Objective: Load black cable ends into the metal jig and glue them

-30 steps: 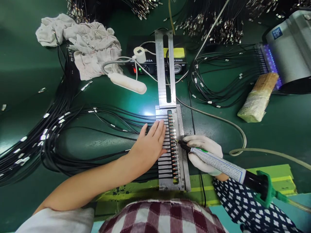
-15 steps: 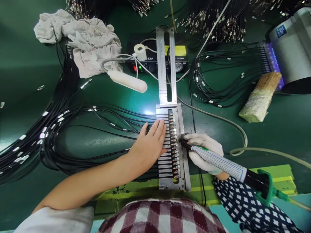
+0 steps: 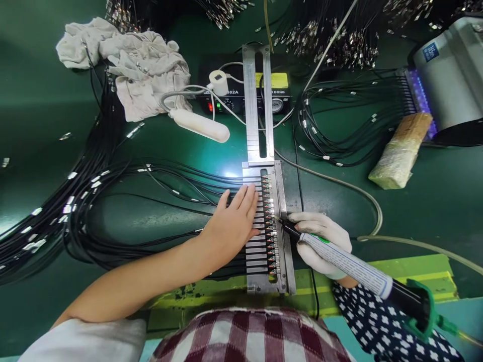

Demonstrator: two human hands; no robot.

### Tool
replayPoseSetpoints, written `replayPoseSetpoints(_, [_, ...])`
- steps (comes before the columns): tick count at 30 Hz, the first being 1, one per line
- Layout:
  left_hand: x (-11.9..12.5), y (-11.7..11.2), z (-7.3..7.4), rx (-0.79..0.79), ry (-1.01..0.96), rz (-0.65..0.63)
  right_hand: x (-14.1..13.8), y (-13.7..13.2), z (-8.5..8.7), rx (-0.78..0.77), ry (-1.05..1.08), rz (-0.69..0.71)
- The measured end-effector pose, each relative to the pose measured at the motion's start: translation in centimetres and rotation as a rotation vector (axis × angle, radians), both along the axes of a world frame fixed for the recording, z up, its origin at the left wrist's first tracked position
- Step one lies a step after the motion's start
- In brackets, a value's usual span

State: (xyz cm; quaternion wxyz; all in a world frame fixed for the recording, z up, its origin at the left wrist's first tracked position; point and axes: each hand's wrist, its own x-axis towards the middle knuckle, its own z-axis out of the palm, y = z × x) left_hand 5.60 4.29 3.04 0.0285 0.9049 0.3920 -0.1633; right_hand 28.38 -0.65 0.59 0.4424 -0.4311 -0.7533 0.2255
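My bare left hand lies flat, fingers extended, on the slotted metal jig, across the black cables laid in its slots. A row of small metal connectors at the cable ends runs along the jig's right part. My right hand, in a white glove, is wrapped around a glue dispensing syringe with a printed label, black nozzle holder and green rear cap. Its fine tip points left at the middle of the connector row; whether it touches is too small to tell.
Behind the jig stands a black dispenser controller, with a white lamp before it. Crumpled white cloth lies back left. On the right are a wrapped block and a silver housing glowing violet. An air hose crosses the right side.
My right hand and the syringe have shifted slightly right and toward me, with more of the fine tip showing. My left hand stays in place on the jig.
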Motion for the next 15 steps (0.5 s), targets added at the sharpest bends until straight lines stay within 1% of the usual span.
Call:
replayPoseSetpoints(6, [-0.11, -0.04, -0.1, 0.014, -0.019, 0.007, -0.17, -0.06, -0.41, -0.015, -0.027, 0.011])
replayPoseSetpoints(15, [-0.07, 0.04, -0.08, 0.0, -0.022, 0.011, -0.24, 0.07, -0.19, -0.039, -0.034, 0.013])
